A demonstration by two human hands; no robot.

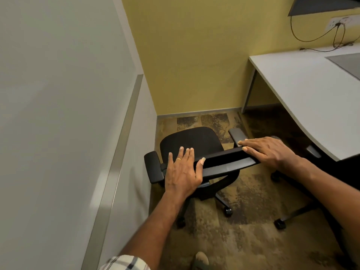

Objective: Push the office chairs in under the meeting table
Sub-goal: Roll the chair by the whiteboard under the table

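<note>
A black chair (191,145) stands on the carpet (243,211) at lower centre of the frame, out in the open left of the white table (303,88), which fills the right side. Its seat faces the yellow wall (194,61) at the top; the top bar of the backrest (229,158) runs left to right, rising a little toward the right. The left hand (181,170) lies flat over the bar's left end, fingers spread and nearly straight toward the seat, thumb along the bar's near face; a gold ring (178,159) sits on one finger. The right hand (270,151) rests palm down on the bar's right end, fingers extended leftward, not curled round it. A second chair (303,191) stands at right, partly under the table edge. A cable (319,36) hangs from a wall socket (344,22) at upper right.
</note>
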